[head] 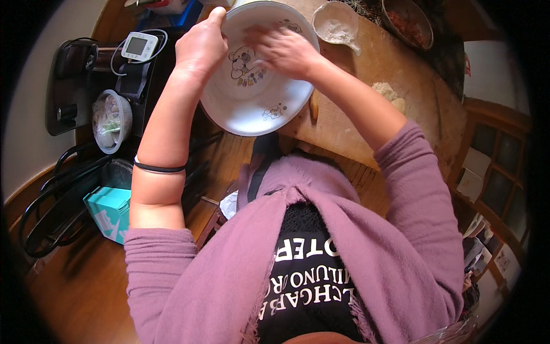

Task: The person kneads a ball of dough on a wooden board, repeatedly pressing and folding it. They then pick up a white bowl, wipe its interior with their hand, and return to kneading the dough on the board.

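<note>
My left hand (201, 45) grips the rim of a white enamel basin (253, 109), its thumb over the edge. The basin is tilted so that its inside faces me, and it bears printed cartoon bears. Inside it is my right hand (285, 51), blurred, its fingers spread near the basin wall and holding nothing that I can see. Whether those fingertips touch the wall I cannot tell. A white scoop of flour (337, 28) rests on the wooden board (352, 133) just right of the basin. Beyond my right forearm lie a small flour heap (383, 89) and a pale dough lump (399, 104).
A wooden handle (314, 108) shows beside the basin. A bowl of reddish filling (408, 23) stands at the board's far right. To the left are a blood pressure monitor (139, 46), a plastic basket with bags (124, 122), a teal box (109, 210) and a black chair frame (32, 215).
</note>
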`<control>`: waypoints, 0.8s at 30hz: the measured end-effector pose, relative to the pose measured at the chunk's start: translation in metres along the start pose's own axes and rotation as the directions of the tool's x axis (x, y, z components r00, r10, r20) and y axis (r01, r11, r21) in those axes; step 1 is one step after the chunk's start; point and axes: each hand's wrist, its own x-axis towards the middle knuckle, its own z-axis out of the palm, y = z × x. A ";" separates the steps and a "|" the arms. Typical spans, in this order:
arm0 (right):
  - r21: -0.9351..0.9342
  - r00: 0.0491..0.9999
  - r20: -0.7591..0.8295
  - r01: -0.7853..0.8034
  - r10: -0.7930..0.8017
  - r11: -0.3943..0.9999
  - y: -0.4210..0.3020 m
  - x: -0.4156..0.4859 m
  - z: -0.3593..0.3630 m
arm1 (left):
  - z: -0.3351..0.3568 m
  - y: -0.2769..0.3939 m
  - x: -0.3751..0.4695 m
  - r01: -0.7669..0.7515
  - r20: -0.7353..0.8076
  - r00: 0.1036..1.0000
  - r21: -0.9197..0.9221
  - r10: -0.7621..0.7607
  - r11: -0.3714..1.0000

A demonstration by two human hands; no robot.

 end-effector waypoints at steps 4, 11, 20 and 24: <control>0.447 0.967 -0.099 -0.166 0.233 0.879 -0.036 -0.002 0.045 | -0.006 0.009 -0.003 0.044 0.033 0.998 0.010 -0.044 0.999; 0.742 0.812 0.165 -0.477 0.560 0.472 -0.140 -0.016 0.043 | 0.001 -0.007 -0.016 0.173 0.035 0.984 -0.034 -0.172 0.984; 0.390 0.911 0.041 -0.393 0.411 0.833 -0.072 -0.016 0.050 | -0.003 -0.012 -0.032 0.236 0.061 0.971 -0.043 -0.233 0.971; 0.624 0.741 0.306 -0.630 0.597 0.462 -0.116 -0.028 0.039 | 0.000 -0.016 -0.035 0.301 0.068 0.953 -0.073 -0.296 0.951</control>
